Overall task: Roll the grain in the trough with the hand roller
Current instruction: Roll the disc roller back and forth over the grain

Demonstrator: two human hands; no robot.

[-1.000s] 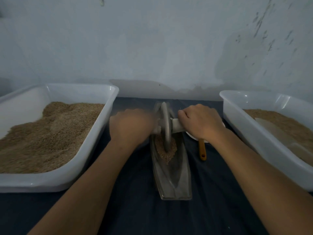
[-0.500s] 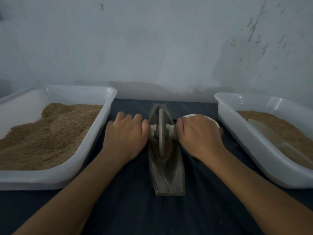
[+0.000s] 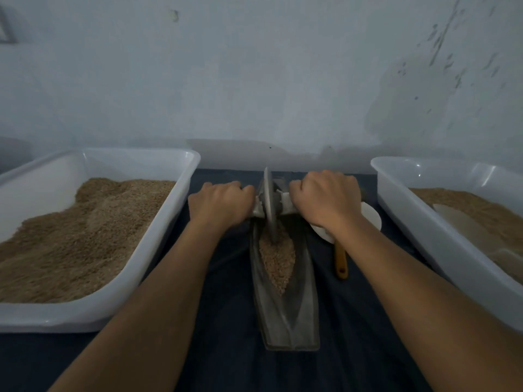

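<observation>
Rolled farther toward 12 o'clock than half a second ago: hand roller (image 3: 268, 203), disc upright near the far end of the trough (image 3: 285, 315), rim down in the grain (image 3: 277, 258). Left hand (image 3: 220, 203) curled round the axle handle at 9 o'clock of the disc; right hand (image 3: 325, 199) curled round the handle at 3 o'clock. Grain uncovered along the trough's middle, tapering toward 6 o'clock. Trough lengthwise on dark cloth (image 3: 353, 321). At 9 o'clock, left tub (image 3: 175, 222) heaped with grain; at 3 o'clock, right tub (image 3: 402, 210). Just beside the trough at 3 o'clock, wooden-handled scoop (image 3: 341, 261), partly under the right wrist.
</observation>
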